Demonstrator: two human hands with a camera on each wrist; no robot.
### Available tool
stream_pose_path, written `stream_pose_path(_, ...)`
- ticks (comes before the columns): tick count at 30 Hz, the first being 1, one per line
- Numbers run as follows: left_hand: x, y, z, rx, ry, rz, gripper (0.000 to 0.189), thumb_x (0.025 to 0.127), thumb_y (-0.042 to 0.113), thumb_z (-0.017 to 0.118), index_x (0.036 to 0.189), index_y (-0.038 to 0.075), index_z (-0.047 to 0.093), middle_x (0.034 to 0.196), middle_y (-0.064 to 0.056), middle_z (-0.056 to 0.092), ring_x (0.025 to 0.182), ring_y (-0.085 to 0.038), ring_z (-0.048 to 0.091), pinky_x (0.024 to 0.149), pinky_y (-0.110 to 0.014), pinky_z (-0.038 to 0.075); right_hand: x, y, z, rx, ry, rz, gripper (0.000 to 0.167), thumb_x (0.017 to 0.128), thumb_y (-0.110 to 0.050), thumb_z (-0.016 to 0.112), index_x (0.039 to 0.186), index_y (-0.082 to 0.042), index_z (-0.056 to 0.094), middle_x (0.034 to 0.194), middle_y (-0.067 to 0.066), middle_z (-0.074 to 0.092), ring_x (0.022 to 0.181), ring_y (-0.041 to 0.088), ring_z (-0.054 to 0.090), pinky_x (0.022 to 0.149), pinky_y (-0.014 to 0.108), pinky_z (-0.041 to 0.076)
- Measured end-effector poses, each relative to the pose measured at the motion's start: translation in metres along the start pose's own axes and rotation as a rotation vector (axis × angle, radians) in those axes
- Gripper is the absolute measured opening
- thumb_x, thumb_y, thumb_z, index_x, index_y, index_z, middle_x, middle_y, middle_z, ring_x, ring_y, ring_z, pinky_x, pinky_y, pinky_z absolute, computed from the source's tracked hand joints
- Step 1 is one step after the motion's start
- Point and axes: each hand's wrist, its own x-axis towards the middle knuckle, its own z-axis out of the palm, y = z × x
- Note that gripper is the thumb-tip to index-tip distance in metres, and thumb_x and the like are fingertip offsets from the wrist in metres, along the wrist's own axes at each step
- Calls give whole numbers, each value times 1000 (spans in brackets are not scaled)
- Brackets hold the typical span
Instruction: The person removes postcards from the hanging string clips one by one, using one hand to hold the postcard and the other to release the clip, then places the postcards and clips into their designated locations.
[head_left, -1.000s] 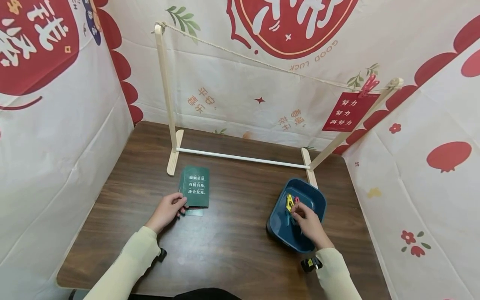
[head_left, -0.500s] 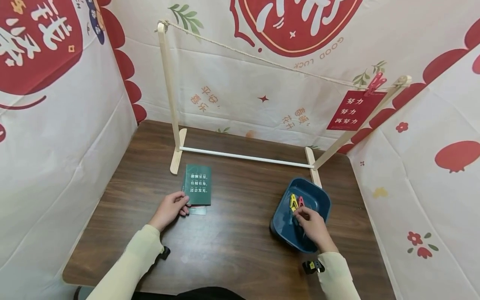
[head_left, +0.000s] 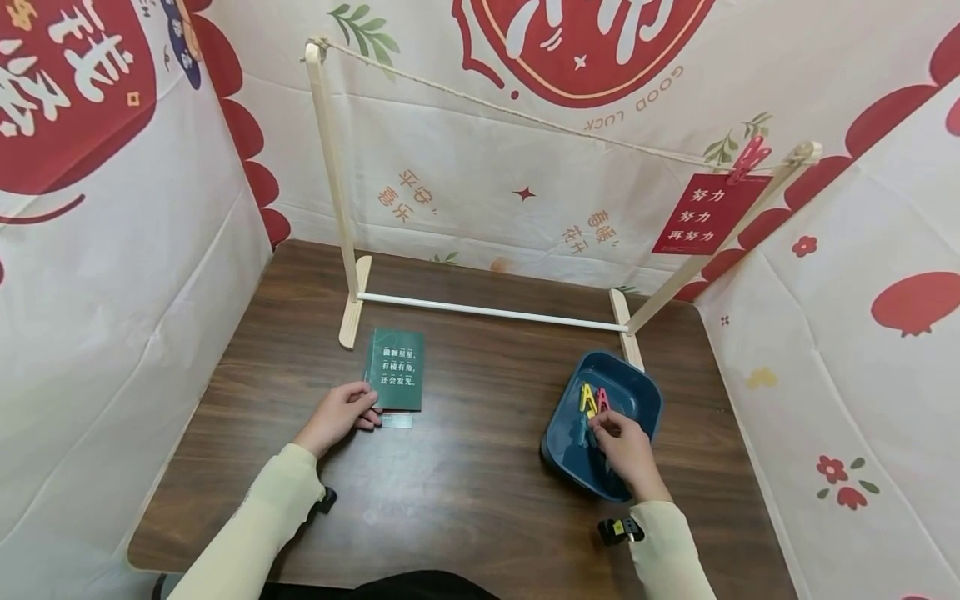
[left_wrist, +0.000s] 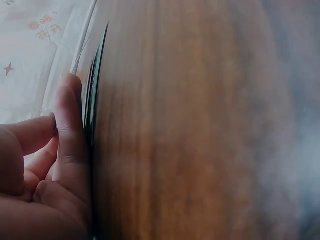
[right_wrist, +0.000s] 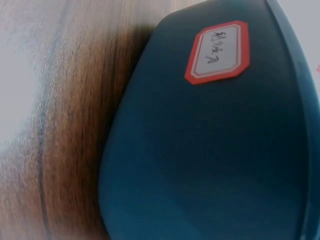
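Green cards printed with white text lie in a stack left of the middle of the table, a paler card showing below their lower edge. My left hand pinches their lower left corner, thumb on top; in the left wrist view the cards' thin edges run beside the fingers. My right hand reaches into a blue tray, thumb and forefinger bent together close to blue clothespins. Whether it grips one is hidden. Just beyond the fingertips are a yellow clothespin and a pink clothespin.
A wooden frame with a cord strung across its top stands at the back. Near the right post, a pink clothespin holds a red card on the cord. Printed cloth walls surround the brown table.
My right fingertips have drawn slightly back from the yellow and pink clothespins inside the tray. The left hand stays at the cards' corner. The head view has shifted a little.
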Motion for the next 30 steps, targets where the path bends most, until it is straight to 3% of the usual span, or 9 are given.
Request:
stream_pose_path(14, -3, 4, 1, 4, -21, 0, 24, 115, 13, 57, 103, -8, 61, 98, -22, 76, 88, -27, 77, 74, -33, 66, -2, 0, 3, 11, 9, 8, 18, 110, -8, 60, 120, -1, 72, 115, 19, 67, 94, 30, 62, 75, 35, 54)
stream_pose_path(30, 0, 2, -1, -37, -33, -16, 22, 115, 10, 56, 105, -8, 62, 94, -18, 76, 85, -21, 77, 75, -32, 66, -3, 2, 3, 11, -1, 5, 20, 110, -9, 59, 122, -1, 72, 117, 19, 67, 101, 33, 60, 79, 36, 55)
